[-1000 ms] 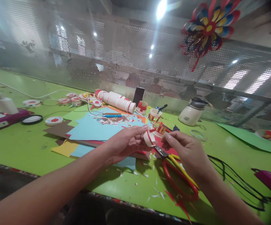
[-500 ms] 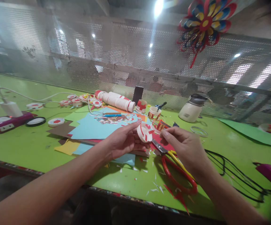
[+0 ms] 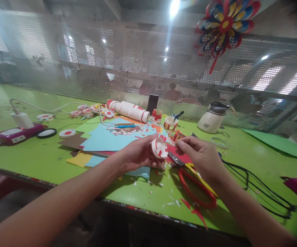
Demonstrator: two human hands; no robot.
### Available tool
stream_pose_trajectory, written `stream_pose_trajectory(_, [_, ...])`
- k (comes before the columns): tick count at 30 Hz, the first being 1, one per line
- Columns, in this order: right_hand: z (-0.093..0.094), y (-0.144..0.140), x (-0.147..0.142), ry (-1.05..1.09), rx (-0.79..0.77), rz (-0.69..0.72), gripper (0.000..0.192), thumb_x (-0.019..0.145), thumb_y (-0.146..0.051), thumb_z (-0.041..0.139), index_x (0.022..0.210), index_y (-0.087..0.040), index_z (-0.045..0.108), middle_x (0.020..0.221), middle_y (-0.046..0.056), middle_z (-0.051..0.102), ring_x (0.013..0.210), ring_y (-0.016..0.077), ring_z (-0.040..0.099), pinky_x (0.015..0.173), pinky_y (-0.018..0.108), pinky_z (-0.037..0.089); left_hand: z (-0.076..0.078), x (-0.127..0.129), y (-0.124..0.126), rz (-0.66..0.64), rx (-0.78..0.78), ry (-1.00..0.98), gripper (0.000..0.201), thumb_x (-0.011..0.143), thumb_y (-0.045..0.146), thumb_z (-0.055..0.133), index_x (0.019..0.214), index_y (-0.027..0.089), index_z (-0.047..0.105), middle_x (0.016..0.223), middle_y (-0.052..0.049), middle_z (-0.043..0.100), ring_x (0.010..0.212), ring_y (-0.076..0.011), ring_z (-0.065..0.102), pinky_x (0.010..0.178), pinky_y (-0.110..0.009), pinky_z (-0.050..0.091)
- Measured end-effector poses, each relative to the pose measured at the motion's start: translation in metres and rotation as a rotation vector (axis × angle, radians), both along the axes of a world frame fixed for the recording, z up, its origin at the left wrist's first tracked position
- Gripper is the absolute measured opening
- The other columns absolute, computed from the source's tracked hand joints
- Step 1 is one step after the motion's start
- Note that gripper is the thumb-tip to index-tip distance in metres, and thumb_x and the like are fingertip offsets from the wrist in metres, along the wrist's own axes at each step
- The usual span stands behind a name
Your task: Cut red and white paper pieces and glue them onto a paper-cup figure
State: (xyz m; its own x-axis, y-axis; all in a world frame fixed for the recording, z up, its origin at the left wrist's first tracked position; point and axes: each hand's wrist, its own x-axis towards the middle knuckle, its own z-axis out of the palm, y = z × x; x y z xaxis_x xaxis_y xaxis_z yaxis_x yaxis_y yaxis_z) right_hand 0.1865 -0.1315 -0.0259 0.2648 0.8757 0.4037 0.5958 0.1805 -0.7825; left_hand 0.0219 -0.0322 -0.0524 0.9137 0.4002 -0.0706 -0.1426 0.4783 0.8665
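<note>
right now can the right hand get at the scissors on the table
Probably yes. The right hand hovers just above the scissors, which lie in the open on the green table with nothing on top; its fingers are pinched near the paper cup, though.

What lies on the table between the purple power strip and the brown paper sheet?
In the head view, a black ring and a white disc with a red centre.

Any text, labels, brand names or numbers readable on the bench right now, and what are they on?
None can be read.
Paper cup in the left hand: red marks only, no letters.
Cup stack: red and white bands, print too blurred.
Purple power strip: white panel, too small to read.
White pot: no label visible.
Scissors: no marking visible.
</note>
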Motion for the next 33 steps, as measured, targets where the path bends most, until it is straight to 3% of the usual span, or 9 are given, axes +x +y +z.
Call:
stream_pose_trajectory(6, [0.002,0.001,0.006,0.005,-0.027,0.166,0.022,0.08,-0.036,0.057,0.079,-0.016,0.066,0.072,0.004,0.066,0.066,0.0145,0.058,0.062,0.03,0.049,-0.005,0.001,-0.001,-0.13,0.072,0.113,0.047,0.082,0.055,0.044,0.083,0.01,0.061,0.069,-0.01,0.064,0.052,-0.014,0.059,0.044,-0.022,0.036])
stream_pose_trajectory(12, [0.001,-0.001,0.005,-0.183,-0.145,0.268,0.023,0.08,-0.037,0.059,0.08,-0.017,0.069,0.071,0.003,0.066,0.065,0.0137,0.057,0.061,0.027,0.047,-0.007,0.005,-0.004,-0.184,0.064,0.158,0.041,0.082,0.051,0.046,0.08,0.013,0.061,0.062,-0.006,0.063,0.048,-0.0135,0.058,0.04,-0.021,0.036])
stream_pose_trajectory(16, [-0.001,-0.001,0.002,-0.288,-0.111,0.25,0.026,0.081,-0.039,0.057,0.071,-0.016,0.067,0.066,0.002,0.064,0.061,0.0127,0.055,0.06,0.026,0.045,-0.006,0.005,-0.005,-0.17,0.072,0.176,0.041,0.082,0.051,0.045,0.075,0.013,0.059,0.059,-0.006,0.062,0.045,-0.0134,0.057,0.038,-0.021,0.035])
stream_pose_trajectory(21, [0.0,-0.002,-0.003,-0.393,-0.052,0.24,0.022,0.083,-0.027,0.053,0.069,-0.016,0.066,0.064,0.001,0.063,0.059,0.0121,0.053,0.061,0.027,0.043,-0.006,0.005,-0.005,-0.169,0.06,0.198,0.039,0.082,0.049,0.045,0.073,0.014,0.058,0.057,-0.006,0.061,0.045,-0.0137,0.057,0.035,-0.02,0.031])
stream_pose_trajectory(26, [0.002,-0.005,-0.009,-0.407,-0.062,0.17,0.019,0.078,-0.019,0.053,0.062,-0.015,0.063,0.06,0.001,0.061,0.057,0.0123,0.051,0.057,0.026,0.04,-0.005,0.005,-0.003,-0.169,0.051,0.182,0.044,0.083,0.054,0.043,0.084,0.013,0.059,0.062,-0.008,0.063,0.051,-0.0162,0.061,0.036,-0.019,0.032])
stream_pose_trajectory(29, [0.003,-0.005,-0.007,-0.358,-0.093,0.122,0.019,0.074,-0.017,0.052,0.056,-0.016,0.058,0.055,0.0,0.057,0.053,0.0107,0.047,0.053,0.025,0.038,-0.005,0.005,-0.002,-0.127,0.049,0.084,0.046,0.084,0.053,0.042,0.095,0.012,0.06,0.076,-0.011,0.066,0.063,-0.0189,0.064,0.044,-0.022,0.042])
stream_pose_trajectory(33, [0.005,-0.003,-0.003,-0.222,-0.214,0.053,0.016,0.068,-0.016,0.05,0.052,-0.017,0.054,0.049,-0.001,0.055,0.048,0.0095,0.046,0.049,0.023,0.035,-0.002,0.004,-0.002,-0.057,0.015,-0.043,0.036,0.086,0.037,0.043,0.107,0.011,0.057,0.091,-0.015,0.065,0.075,-0.0202,0.064,0.061,-0.028,0.049])
